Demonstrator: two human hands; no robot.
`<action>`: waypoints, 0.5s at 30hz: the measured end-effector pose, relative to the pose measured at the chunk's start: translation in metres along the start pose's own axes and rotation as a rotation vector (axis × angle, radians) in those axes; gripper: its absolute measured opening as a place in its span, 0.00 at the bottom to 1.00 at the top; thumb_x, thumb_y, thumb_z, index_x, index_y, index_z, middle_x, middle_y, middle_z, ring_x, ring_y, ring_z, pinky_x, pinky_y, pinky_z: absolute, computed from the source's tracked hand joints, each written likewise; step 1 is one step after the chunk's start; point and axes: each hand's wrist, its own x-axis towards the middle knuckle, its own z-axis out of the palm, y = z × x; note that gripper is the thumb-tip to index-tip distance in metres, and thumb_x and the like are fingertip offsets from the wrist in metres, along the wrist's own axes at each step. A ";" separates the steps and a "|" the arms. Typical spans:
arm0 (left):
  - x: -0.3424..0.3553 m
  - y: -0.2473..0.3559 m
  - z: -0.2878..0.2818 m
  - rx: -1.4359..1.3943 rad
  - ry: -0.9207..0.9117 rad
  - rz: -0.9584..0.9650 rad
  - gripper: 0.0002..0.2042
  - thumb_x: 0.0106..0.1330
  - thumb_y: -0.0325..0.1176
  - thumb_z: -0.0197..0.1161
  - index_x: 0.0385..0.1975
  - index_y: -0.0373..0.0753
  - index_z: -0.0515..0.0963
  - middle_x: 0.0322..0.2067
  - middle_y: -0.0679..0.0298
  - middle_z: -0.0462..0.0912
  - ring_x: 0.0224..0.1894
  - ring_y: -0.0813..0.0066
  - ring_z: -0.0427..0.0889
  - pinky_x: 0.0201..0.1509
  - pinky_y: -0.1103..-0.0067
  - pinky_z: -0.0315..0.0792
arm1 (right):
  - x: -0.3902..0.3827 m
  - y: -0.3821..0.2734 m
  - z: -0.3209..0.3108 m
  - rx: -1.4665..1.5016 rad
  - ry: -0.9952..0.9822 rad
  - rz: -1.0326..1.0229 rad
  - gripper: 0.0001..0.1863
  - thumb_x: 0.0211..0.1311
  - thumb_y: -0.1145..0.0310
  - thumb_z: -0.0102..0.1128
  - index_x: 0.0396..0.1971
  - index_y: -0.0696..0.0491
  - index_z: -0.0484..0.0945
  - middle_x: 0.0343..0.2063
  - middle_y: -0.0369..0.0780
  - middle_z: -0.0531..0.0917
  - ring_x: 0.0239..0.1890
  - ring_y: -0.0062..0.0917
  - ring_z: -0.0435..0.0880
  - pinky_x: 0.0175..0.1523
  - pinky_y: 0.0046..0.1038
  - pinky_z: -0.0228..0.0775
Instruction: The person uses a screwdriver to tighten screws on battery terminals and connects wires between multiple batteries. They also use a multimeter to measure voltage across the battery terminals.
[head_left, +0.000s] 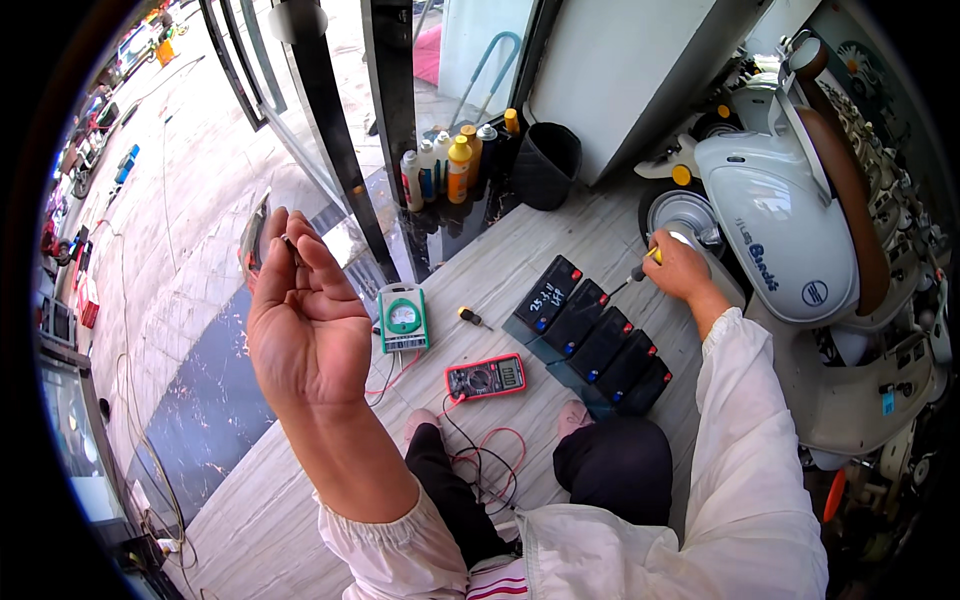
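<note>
My right hand is closed around a screwdriver with a yellow and black handle. Its shaft points down at a red terminal on one of several black batteries standing in a row on the floor. Each visible battery top carries red or blue terminals, and white handwriting marks the farthest one. Raised at the left, palm up, my left hand pinches a small metal piece between thumb and fingers; its exact kind is too small to tell.
A red multimeter, a green-cased tester and a short screwdriver lie before me, leads near my feet. Spray cans and a black bin stand by the glass door. A pale scooter is close on the right.
</note>
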 end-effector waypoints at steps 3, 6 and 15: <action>0.001 -0.003 -0.001 -0.021 -0.015 -0.017 0.13 0.72 0.21 0.50 0.52 0.24 0.73 0.46 0.48 0.81 0.48 0.64 0.84 0.52 0.79 0.84 | 0.001 0.020 0.008 0.055 0.066 -0.104 0.18 0.55 0.60 0.63 0.40 0.53 0.70 0.34 0.48 0.83 0.40 0.47 0.81 0.45 0.43 0.72; 0.002 0.000 -0.002 -0.004 0.009 0.000 0.13 0.72 0.21 0.50 0.52 0.24 0.73 0.46 0.48 0.81 0.48 0.64 0.84 0.52 0.79 0.84 | 0.003 0.001 0.003 0.030 -0.089 0.081 0.18 0.53 0.63 0.63 0.40 0.54 0.70 0.36 0.48 0.82 0.42 0.46 0.80 0.46 0.42 0.71; 0.002 0.000 -0.003 0.000 0.014 0.004 0.13 0.72 0.20 0.50 0.53 0.24 0.73 0.46 0.48 0.81 0.48 0.64 0.84 0.52 0.79 0.83 | -0.002 -0.007 0.001 0.044 -0.040 0.052 0.17 0.58 0.60 0.63 0.39 0.53 0.70 0.34 0.49 0.82 0.42 0.47 0.81 0.46 0.43 0.71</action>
